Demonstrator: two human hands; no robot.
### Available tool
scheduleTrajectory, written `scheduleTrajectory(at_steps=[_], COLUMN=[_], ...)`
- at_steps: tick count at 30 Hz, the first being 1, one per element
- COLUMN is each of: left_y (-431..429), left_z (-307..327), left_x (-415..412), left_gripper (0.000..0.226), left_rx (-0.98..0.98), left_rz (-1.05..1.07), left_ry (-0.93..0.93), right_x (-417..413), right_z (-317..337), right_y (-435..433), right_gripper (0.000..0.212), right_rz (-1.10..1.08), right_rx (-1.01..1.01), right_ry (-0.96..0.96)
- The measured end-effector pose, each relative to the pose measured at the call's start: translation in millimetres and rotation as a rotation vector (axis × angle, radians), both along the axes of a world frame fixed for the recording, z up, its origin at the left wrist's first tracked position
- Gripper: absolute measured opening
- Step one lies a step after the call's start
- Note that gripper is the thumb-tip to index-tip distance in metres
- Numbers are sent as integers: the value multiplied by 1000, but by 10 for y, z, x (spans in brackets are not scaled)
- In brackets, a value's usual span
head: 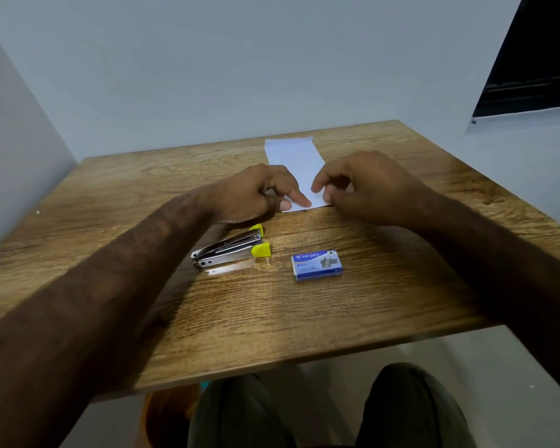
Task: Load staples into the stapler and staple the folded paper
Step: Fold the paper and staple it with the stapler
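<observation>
Seated close, knees in dark olive trousers (411, 409) tucked under the near edge of the wood-grain table (272, 334). Reaching forward across it with both bare forearms, angled inward toward the middle.

Laid out within easy reach between the forearms: on the right, a small blue-and-white cardboard staple box (317, 265), closed and label-up. Near it to the left, apart from it, a chrome metal stapler with yellow plastic ends (230, 248). Resting on the wood, top arm slightly parted from the base, yellow ends pointing right. Neither one touched. Probably set there as next in line, so loading judged not yet begun.

Farther on, busy at the near edge of a white folded paper strip (293, 156), laid flat and running lengthwise toward the far side of the table.

- **Left hand (256, 195):** knuckles up, outer fingers curled under, forefinger laid on the sheet's near left corner with the thumb tip against the edge, seemingly pinching it.
- **Right hand (362, 189):** arched over the near right corner, forefinger and thumb drawn together on the paper, remaining fingers loosely bent.

Likely squaring or flattening the fold ahead of stapling. Impossible to tell whether pressing down or lifting the edge.

Beyond the paper, a bare pale wall (272, 59). At upper right, a dark window opening (537, 59).
</observation>
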State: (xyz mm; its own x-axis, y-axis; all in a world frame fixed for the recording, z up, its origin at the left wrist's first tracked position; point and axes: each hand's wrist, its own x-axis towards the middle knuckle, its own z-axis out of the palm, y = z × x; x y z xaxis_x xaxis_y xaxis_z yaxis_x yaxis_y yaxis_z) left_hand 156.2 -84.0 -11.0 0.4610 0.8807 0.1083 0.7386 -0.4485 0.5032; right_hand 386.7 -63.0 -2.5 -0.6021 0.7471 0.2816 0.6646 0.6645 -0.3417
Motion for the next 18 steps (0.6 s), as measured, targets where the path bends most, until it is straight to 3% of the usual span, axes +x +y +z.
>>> scheduleTrajectory(at_steps=[3,6,11,15,18], left_y=[-16,-29,28,86,109], left_z=[0,18,32,32,16], left_x=[3,0,-52,-90,-107], left_gripper=[29,48,19,15,21], left_rx=[-16,-45,-87,-136,-190], left_rz=[-5,4,79,97,127], left_ry=[-37,-62,14,60,-32], right_x=[-175,-320,-451,-498,-536], right_z=[37,34,-60,-128,-170], right_y=[-253,-365,-349,-322,-321], right_gripper=[10,24,52,57,53], right_rz=[174,288,348,334,346], right_rx=[-89,-230,-235,-208,-199], right_ry=[73,41,-15,11,71])
